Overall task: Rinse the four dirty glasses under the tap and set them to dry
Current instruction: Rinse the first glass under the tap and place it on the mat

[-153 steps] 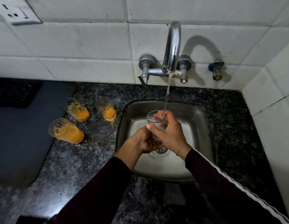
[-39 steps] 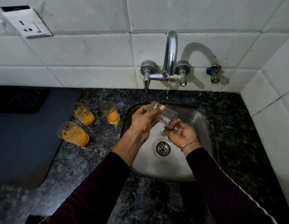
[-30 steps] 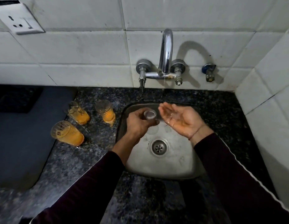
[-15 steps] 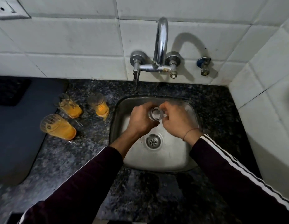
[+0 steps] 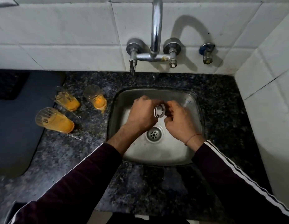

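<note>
Over the steel sink [image 5: 117,110] my left hand [image 5: 141,114] grips a clear glass [image 5: 159,111], its round end facing the camera. My right hand [image 5: 179,122] touches the same glass from the right with curled fingers. The chrome tap [image 5: 155,29] stands on the wall above; no water stream shows under it. Three dirty glasses with orange residue stand on the dark granite counter left of the sink: one nearest me [image 5: 54,121], one behind it [image 5: 66,100] and one beside the sink rim [image 5: 95,98].
A dark grey mat [image 5: 12,130] covers the counter at the left. A small blue-capped valve [image 5: 206,52] sticks out of the tiled wall right of the tap. A white tiled side wall [image 5: 270,102] closes the right. The drain [image 5: 154,134] lies below my hands.
The water stream has stopped. My left hand turned the glass from tilted under the spout to end-on, and my right hand came back from open-palmed onto the glass.
</note>
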